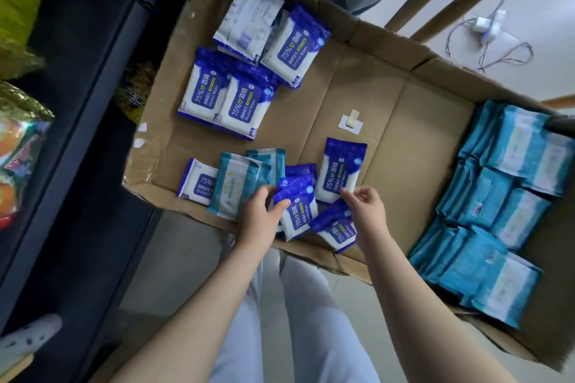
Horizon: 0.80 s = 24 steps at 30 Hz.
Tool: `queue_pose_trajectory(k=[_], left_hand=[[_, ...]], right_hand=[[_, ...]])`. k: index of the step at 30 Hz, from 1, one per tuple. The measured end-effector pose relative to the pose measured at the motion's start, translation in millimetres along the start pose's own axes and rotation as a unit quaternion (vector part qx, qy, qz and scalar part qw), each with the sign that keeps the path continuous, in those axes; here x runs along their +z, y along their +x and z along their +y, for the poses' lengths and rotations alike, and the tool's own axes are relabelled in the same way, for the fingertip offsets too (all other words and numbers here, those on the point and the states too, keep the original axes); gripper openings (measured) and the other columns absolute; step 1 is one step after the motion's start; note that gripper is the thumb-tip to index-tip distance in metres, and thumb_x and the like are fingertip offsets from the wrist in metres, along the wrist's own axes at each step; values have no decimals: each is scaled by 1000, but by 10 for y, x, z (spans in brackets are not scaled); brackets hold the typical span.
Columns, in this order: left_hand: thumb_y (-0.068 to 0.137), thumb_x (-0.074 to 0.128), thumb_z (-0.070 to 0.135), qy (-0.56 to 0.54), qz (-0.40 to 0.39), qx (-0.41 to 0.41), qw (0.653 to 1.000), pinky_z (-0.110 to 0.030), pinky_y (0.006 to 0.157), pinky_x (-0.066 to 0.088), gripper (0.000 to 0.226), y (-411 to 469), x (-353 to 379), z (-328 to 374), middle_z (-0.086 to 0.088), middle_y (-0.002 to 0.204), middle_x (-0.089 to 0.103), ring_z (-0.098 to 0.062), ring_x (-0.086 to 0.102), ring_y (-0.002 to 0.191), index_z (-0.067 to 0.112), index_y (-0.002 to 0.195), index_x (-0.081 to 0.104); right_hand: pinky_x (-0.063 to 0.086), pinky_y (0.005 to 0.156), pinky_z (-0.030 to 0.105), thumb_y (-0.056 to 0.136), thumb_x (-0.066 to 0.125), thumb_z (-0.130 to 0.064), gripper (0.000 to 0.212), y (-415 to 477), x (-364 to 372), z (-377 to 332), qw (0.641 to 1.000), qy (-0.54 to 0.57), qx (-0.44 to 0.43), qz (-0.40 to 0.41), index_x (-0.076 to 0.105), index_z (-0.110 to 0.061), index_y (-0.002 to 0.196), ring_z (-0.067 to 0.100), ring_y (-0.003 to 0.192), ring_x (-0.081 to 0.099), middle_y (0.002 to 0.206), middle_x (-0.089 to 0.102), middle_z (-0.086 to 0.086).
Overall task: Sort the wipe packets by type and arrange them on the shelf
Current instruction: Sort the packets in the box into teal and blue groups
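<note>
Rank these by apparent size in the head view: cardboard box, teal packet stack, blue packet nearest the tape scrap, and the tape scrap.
Largest to smallest:
cardboard box
teal packet stack
blue packet
tape scrap
None look close.

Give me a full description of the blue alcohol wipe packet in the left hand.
The blue alcohol wipe packet is a soft, glossy plastic pouch, dark blue at the top and white below, with a blue label reading 75%. It lies face up and tilted near the front edge of the cardboard box, overlapping other blue packets. The left hand grips its left edge, thumb on its face. The right hand pinches a neighbouring packet instead.
</note>
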<state>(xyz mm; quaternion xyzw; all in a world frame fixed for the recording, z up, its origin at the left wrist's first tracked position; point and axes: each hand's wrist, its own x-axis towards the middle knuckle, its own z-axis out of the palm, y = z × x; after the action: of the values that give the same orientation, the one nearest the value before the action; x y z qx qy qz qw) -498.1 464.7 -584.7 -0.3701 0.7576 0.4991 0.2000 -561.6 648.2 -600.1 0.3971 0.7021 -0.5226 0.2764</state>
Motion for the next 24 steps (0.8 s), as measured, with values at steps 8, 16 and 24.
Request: queue_pose_trajectory(k=[8, 16, 24], left_hand=[[98, 57, 30, 90, 20, 40, 995, -33, 70, 52, 25, -74, 47, -4, -11, 94, 69, -25, 65, 88, 7, 102, 67], [100, 53, 23, -7, 91, 122, 988, -22, 61, 43, 23, -32, -239, 308, 0, 74, 65, -1, 56, 64, 6, 95, 68], [102, 45, 43, -350, 123, -126, 920, -34, 61, 56, 23, 707, -1137, 424, 1, 97, 71, -15, 70, 80, 24, 111, 56]], right_hand=[[57, 80, 32, 96, 61, -10, 27, 16, -189, -245, 997, 77, -12, 7, 56, -12, 123, 20, 93, 69, 110, 69, 7], [58, 84, 39, 98, 58, -10, 21, -267, -57, -305, 985, 174, 10, 2, 60, -11, 119, 27, 98, 70, 112, 71, 12], [58, 76, 35, 99, 58, -14, 14, -495, 723, -386, 984, 156, 25, -80, 64, -10, 111, 20, 84, 70, 104, 73, 13]])
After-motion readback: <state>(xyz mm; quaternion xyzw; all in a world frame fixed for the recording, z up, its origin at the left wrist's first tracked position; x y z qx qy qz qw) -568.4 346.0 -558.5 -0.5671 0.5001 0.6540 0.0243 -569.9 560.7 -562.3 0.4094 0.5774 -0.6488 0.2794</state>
